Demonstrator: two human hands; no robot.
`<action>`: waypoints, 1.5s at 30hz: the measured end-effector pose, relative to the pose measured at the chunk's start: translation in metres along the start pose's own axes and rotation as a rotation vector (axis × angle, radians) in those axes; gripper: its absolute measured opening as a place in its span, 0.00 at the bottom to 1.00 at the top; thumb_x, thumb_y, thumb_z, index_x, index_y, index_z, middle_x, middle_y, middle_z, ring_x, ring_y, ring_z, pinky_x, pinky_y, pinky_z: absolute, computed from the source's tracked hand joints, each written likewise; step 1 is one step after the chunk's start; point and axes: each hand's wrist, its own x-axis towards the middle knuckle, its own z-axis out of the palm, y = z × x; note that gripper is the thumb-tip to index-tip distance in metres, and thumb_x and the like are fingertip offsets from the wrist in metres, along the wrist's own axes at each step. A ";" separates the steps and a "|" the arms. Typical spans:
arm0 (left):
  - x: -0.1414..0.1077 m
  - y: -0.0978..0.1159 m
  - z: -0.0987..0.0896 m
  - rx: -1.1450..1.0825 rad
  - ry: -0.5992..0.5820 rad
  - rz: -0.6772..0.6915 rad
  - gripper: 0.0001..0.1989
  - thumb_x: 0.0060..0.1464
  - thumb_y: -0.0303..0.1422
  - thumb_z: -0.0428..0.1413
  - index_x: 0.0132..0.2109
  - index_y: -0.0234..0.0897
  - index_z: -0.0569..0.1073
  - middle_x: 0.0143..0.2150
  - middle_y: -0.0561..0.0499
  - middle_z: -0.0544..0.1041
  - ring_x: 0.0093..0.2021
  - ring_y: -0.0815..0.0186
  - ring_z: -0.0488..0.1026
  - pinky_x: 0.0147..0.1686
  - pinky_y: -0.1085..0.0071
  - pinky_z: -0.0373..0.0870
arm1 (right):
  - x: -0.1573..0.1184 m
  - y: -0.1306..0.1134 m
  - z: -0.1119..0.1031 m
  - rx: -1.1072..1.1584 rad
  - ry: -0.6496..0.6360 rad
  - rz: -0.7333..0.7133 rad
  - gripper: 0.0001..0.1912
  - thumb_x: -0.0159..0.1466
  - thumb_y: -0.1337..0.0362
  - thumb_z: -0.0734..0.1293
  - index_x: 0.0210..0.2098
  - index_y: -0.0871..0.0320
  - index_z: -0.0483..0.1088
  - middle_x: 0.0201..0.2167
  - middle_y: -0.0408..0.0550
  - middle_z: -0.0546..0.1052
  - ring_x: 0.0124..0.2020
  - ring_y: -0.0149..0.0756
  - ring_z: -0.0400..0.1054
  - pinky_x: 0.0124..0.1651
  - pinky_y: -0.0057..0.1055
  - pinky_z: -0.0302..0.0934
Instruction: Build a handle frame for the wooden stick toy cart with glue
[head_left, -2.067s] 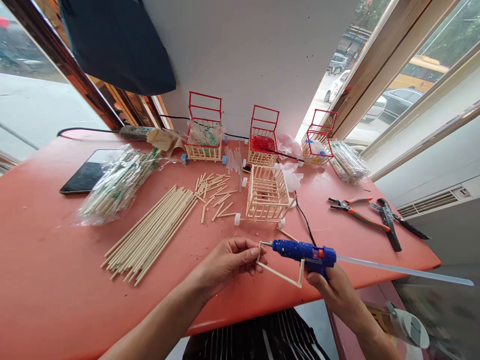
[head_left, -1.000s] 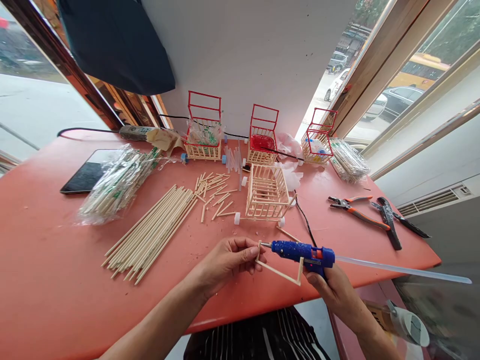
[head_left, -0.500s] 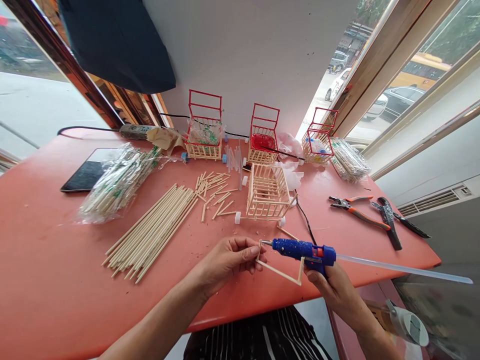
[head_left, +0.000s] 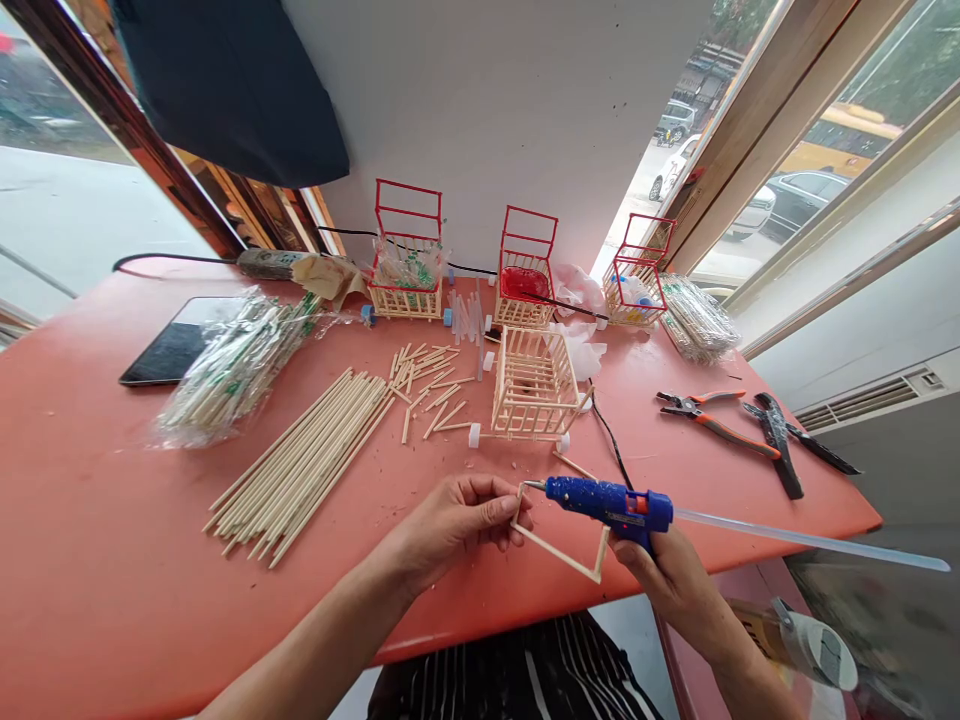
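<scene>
Between the thumb and fingers of my left hand (head_left: 484,512) is one end of a U-shaped wooden stick frame (head_left: 559,553). My right hand (head_left: 671,580) is wrapped round the handle of a blue glue gun (head_left: 600,502), its metal nozzle at the tip of the frame's left upright. A long clear glue stick (head_left: 810,537) sticks out of the gun's back. The frame's right upright stands close to the gun's body and handle; I cannot tell whether they touch. Just beyond the hands rests a wooden stick cart (head_left: 536,385) with white wheels.
Long sticks (head_left: 300,465), short cut pieces (head_left: 427,380) and a plastic-wrapped bundle (head_left: 232,365) lie to the left. Three red-handled carts, one of them holding a red tray (head_left: 525,283), line the wall. Pliers (head_left: 712,420) and a black-handled tool (head_left: 780,445) lie at right.
The far right corner of the U-shaped frame has dipped slightly, its right upright now lower beside the glue gun. Both hands keep their holds almost unmoved.
</scene>
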 end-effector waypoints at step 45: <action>0.001 -0.004 -0.007 0.137 0.089 0.081 0.20 0.40 0.45 0.74 0.33 0.33 0.82 0.30 0.48 0.83 0.27 0.70 0.75 0.29 0.76 0.69 | 0.064 0.010 -0.008 -0.465 -0.138 -0.064 0.06 0.69 0.61 0.68 0.44 0.56 0.74 0.43 0.50 0.78 0.42 0.41 0.74 0.40 0.32 0.62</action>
